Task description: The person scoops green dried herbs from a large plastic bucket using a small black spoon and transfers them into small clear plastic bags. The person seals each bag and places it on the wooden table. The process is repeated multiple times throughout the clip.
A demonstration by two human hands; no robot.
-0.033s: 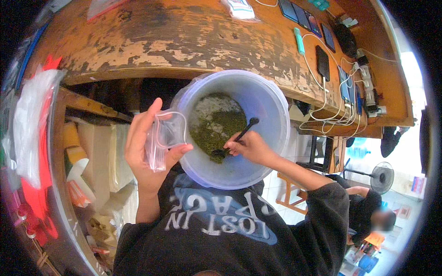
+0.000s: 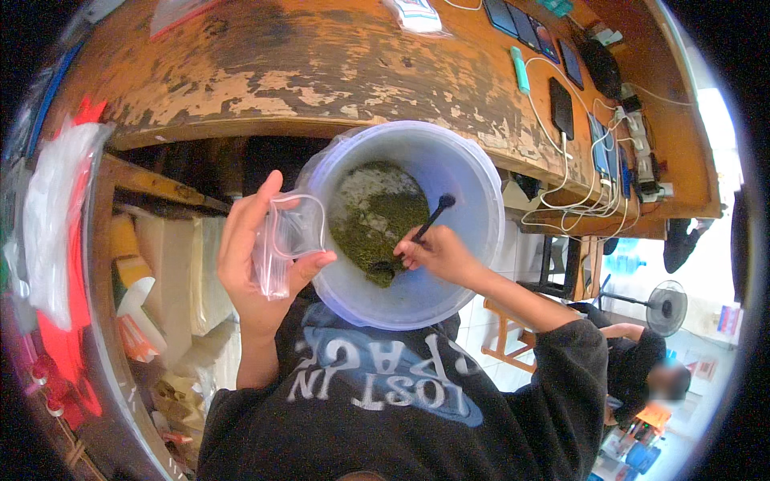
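Observation:
My left hand (image 2: 239,260) holds a small clear zip bag (image 2: 298,231) at the left of the bucket rim, its mouth spread into a loop between thumb and fingers. Inside the translucent white bucket (image 2: 473,180), my right hand (image 2: 443,255) pinches a black spoon (image 2: 437,215). The handle slants up to the right, and the bowl end is down at the green contents. Finely chopped dried green leaf (image 2: 361,240) covers part of the bucket's bottom. The bag looks empty.
A worn wooden table (image 2: 321,72) stands beyond the bucket. Phones (image 2: 561,108) and white charging cables (image 2: 553,196) lie on its right side. Plastic bags (image 2: 60,216) are at the far left. Another person (image 2: 638,361) and a fan (image 2: 666,309) are at the right.
My right hand and the spoon have shifted slightly to the right over the green leaf. The left hand and the zip bag stay where they were.

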